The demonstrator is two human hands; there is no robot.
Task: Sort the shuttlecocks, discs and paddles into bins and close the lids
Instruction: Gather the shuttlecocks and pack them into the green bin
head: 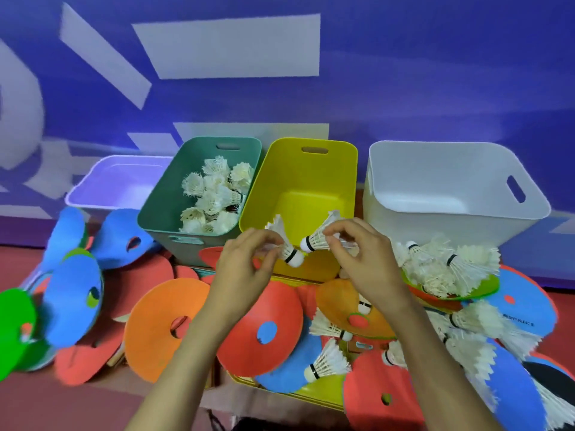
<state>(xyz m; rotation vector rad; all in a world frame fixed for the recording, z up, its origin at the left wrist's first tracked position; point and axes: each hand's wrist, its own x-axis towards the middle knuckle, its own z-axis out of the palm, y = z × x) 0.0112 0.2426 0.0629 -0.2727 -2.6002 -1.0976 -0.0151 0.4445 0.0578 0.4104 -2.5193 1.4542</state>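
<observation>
Shuttlecocks (214,194) fill the green bin (158,197) at upper centre. At mid-frame, over the near rim of the yellow bin (298,181), our left hand (239,272) pinches the left shuttlecock (289,251), and our right hand (365,265) pinches the right shuttlecock (315,241).

Brightness: bright and even; colours saturated.
Shadows: soft and faint, beneath the forearms and disc edges.
Sheen: mild, on the white bin (435,185) inner wall.
Blur: wall (420,73) markings smeared; green disc (12,331) at left edge streaked.
Distortion: bin walls splay outward toward the frame edges.
Focus: best centrally, on left hand (242,269) pinching left shuttlecock (287,245) and right hand (364,259) pinching right shuttlecock (317,239).
</observation>
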